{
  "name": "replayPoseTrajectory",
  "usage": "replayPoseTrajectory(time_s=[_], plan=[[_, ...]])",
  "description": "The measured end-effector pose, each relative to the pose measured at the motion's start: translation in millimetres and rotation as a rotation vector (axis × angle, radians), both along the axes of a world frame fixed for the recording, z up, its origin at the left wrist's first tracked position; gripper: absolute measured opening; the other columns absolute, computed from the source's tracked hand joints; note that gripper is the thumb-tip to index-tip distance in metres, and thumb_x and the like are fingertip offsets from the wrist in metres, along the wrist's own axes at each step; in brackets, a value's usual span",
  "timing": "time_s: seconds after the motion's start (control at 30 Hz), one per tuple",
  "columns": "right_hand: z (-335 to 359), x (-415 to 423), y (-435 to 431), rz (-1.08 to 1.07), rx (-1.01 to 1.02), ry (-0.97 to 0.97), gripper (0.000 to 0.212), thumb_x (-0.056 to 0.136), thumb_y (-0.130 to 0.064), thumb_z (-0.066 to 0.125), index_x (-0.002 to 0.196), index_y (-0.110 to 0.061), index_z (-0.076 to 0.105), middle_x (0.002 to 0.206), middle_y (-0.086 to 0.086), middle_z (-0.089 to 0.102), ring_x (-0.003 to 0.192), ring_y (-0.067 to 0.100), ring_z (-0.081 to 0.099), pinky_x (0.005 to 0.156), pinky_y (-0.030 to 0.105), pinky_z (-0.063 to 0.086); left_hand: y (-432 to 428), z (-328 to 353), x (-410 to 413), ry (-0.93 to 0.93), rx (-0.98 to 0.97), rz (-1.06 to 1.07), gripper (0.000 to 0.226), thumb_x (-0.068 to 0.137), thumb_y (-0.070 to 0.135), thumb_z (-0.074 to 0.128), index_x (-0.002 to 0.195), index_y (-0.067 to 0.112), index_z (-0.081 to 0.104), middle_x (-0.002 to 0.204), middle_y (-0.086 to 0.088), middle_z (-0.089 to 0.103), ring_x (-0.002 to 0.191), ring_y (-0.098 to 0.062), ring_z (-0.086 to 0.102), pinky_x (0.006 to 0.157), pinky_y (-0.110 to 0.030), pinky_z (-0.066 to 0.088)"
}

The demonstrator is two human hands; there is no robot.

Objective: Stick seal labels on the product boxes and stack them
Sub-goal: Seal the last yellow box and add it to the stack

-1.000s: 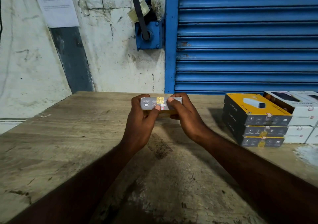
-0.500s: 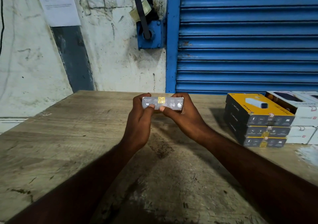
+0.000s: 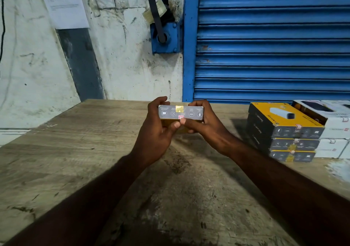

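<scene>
One held box: small oblong carton point(image 3: 191, 112), grey end face turned to the camera, a row of pale icons across it, yellow underside showing below between the thumbs.
Stickers on it: gold square sticker point(image 3: 180, 109) at the top middle of the grey face; pink-and-white seal label point(image 3: 181, 117) just under that, reaching the lower edge.
Place: held level, out in front over the far half of the worn wooden table point(image 3: 75, 151), before the left edge of the blue roller shutter point(image 3: 265, 37).
Grip, left hand point(image 3: 157, 130): curled round the carton's left end, fingers over the top, thumb point(image 3: 176, 125) stretched to the lower edge beside the seal label.
Grip, right hand point(image 3: 208, 124): curled round the right end, fingertips wrapped behind the top, thumb tip point(image 3: 182, 121) pressed on the lower part of the seal label, touching the left thumb.
Forearms: both reaching forward from the bottom corners, drawing together at the carton.
Stack: three yellow-and-black cartons point(image 3: 284, 132) piled flat at the table's right, well apart from the hands, small labels on their near end faces.
Beside the stack: white boxes point(image 3: 333, 132), just to its right.
Wall: scuffed white plaster, printed paper sheet point(image 3: 64, 3) pinned up at the left.
</scene>
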State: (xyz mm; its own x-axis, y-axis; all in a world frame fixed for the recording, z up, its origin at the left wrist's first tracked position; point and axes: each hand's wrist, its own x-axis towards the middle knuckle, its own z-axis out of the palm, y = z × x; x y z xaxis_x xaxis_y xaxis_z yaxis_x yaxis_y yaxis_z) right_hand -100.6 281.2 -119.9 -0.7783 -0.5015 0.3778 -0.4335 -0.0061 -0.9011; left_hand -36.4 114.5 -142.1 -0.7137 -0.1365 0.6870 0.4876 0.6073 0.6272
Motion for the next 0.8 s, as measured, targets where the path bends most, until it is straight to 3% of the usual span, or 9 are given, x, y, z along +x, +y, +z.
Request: replayPoseTrajectory(time_s=[0.13, 0.27, 0.3, 0.4, 0.5, 0.67, 0.8], plan=[[0.5, -0.6, 1.6, -0.067, 0.023, 0.085, 0.041, 0.092, -0.023, 0.073, 0.121, -0.016, 0.045, 0.111, -0.001, 0.063, 0.092, 0.002, 0.063, 0.074, 0.027, 0.058, -3.5, 0.7, -1.1, 0.043, -0.021, -0.016, 0.053, 0.098, 0.028, 0.052, 0.145, 0.023, 0.029, 0.124, 0.003, 0.058, 0.112, -0.012, 0.062, 0.095, -0.034, 0.054], [1.7, 0.7, 2.9, -0.156, 0.039, 0.264, 0.041, 0.093, -0.028, 0.071, 0.122, -0.015, 0.046, 0.100, -0.010, 0.063, 0.086, -0.006, 0.063, 0.072, 0.015, 0.052, -5.4, 0.4, 0.4, -0.008, 0.016, -0.010, 0.050, 0.102, 0.038, 0.044, 0.148, 0.027, 0.029, 0.124, 0.021, 0.056, 0.101, -0.003, 0.066, 0.066, -0.022, 0.058], [1.3, 0.6, 3.2, -0.154, 0.040, 0.280, 0.040, 0.093, -0.027, 0.071, 0.122, -0.014, 0.046, 0.100, -0.010, 0.063, 0.085, -0.006, 0.063, 0.071, 0.013, 0.050, -5.7, 0.5, 0.0, -0.005, 0.016, 0.000, 0.049, 0.102, 0.039, 0.043, 0.148, 0.028, 0.030, 0.123, 0.022, 0.056, 0.099, -0.004, 0.067, 0.065, -0.021, 0.058], [1.3, 0.7, 3.5, -0.146, 0.057, 0.311, 0.040, 0.094, -0.024, 0.069, 0.124, -0.016, 0.044, 0.102, -0.013, 0.062, 0.086, -0.009, 0.063, 0.070, 0.009, 0.048, -5.8, 0.6, -0.3, 0.002, 0.011, 0.026, 0.047, 0.103, 0.040, 0.043, 0.147, 0.032, 0.030, 0.120, 0.025, 0.057, 0.101, -0.006, 0.066, 0.074, -0.025, 0.058], [-0.3, -0.8, 4.4, -0.145, 0.089, 0.327, 0.040, 0.096, -0.022, 0.068, 0.126, -0.018, 0.043, 0.101, -0.014, 0.062, 0.087, -0.009, 0.063, 0.063, 0.011, 0.050, -4.1, 0.9, 0.6, -0.012, 0.031, 0.047, 0.050, 0.099, 0.044, 0.047, 0.145, 0.031, 0.033, 0.115, 0.026, 0.059, 0.099, -0.001, 0.066, 0.073, -0.028, 0.059], [-3.6, -1.5, 4.2, -0.112, 0.109, 0.338, 0.044, 0.095, -0.018, 0.067, 0.130, -0.014, 0.042, 0.104, -0.013, 0.061, 0.087, -0.009, 0.061, 0.066, 0.010, 0.048, 0.8, 4.2, 3.6, -0.001, 0.081, 0.111, 0.065, 0.087, 0.052, 0.060, 0.144, 0.027, 0.040, 0.112, 0.015, 0.063, 0.098, 0.012, 0.062, 0.082, -0.007, 0.047], [-2.5, 2.1, 2.8, -0.085, 0.069, 0.316, 0.049, 0.088, -0.032, 0.061, 0.130, -0.014, 0.043, 0.105, -0.011, 0.063, 0.088, -0.007, 0.062, 0.067, 0.011, 0.048, 1.9, 4.7, 3.9, 0.016, 0.097, 0.128, 0.067, 0.085, 0.050, 0.064, 0.143, 0.025, 0.043, 0.115, 0.011, 0.065, 0.099, 0.010, 0.063, 0.082, -0.004, 0.046]])
